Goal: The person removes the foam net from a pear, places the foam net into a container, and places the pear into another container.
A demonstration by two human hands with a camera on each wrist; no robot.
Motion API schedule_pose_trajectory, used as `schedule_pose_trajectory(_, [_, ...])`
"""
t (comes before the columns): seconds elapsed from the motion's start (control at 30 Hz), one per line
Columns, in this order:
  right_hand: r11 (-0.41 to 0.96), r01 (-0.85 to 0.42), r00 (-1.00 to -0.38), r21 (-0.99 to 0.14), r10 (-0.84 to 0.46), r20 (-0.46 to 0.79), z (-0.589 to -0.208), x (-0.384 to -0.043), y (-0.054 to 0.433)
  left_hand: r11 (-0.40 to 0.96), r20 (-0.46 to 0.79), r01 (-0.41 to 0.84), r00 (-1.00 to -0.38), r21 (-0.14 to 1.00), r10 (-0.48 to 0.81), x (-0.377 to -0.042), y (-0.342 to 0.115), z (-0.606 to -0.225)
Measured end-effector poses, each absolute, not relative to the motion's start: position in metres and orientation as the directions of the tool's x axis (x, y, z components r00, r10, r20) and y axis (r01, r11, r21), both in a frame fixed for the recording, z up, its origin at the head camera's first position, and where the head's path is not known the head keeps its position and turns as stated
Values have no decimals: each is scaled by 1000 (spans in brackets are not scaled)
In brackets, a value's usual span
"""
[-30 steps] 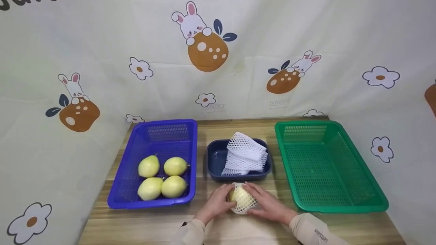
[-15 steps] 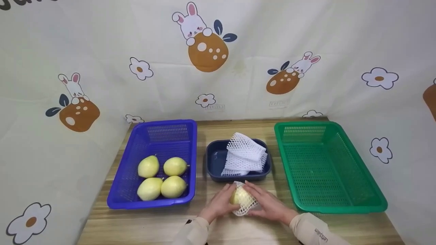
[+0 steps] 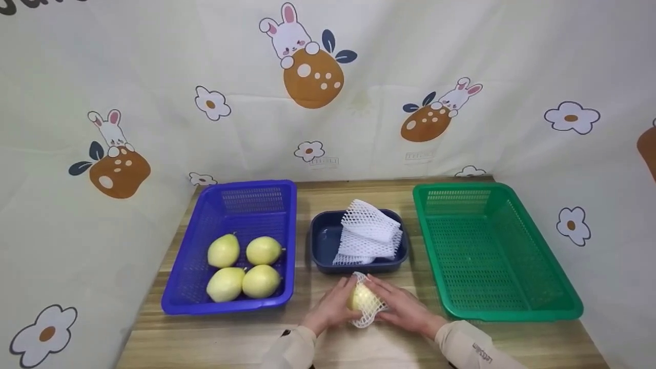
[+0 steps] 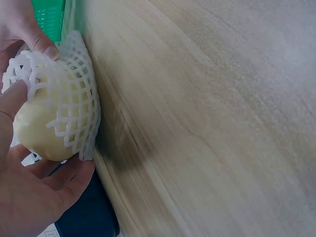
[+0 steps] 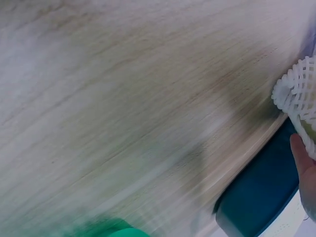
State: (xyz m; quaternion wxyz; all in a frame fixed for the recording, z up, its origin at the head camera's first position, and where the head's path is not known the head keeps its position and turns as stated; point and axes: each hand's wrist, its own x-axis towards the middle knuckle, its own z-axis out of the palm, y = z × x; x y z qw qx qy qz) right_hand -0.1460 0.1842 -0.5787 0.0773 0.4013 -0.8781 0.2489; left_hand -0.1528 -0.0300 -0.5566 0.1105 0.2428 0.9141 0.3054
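In the head view, both hands are around a pale yellow pear [image 3: 361,294] partly covered by a white foam fruit net [image 3: 370,311]. My left hand [image 3: 332,308] grips it from the left, thumb at the near side and fingers at the far side. From the right, my right hand [image 3: 408,311] pinches the net against the fruit. The left wrist view shows the bare lower-left side of the pear, with mesh stretched over the rest and a loose net edge standing off it. Only a right fingertip at the net appears in the right wrist view.
Beyond the hands stands a navy tub [image 3: 325,248] with several folded foam nets [image 3: 370,233]. A blue basket [image 3: 291,246] on the left holds several pears [image 3: 261,282]. The green basket [image 3: 435,256] stands at the right, and a printed cloth [image 3: 369,102] hangs behind.
The net's loose edge has shifted slightly toward the near side, and the left hand has moved a little to the right. Baskets and tub look the same.
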Motion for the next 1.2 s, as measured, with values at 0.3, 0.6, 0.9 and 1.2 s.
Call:
schedule_pose_trajectory(0.3, [473, -795, -605, -379, -651, 459, -585, -148, 188, 676, 21, 420, -858, 606, 514, -153, -31, -558])
schedule_pose_trajectory(0.6, [454, -813, -582, -365, -632, 511, -584, -148, 188, 630, 61, 431, -852, 646, 520, -153, -34, -559])
schedule_pose_trajectory(0.9, [470, -795, -607, -383, -615, 504, -579, -150, 190, 629, 51, 418, -855, 655, 516, -150, -36, -556])
schedule_pose_trajectory(1.2, [493, -788, -615, -368, -619, 489, -569, -147, 190, 630, 81, 475, -833, 615, 548, -151, -45, -551])
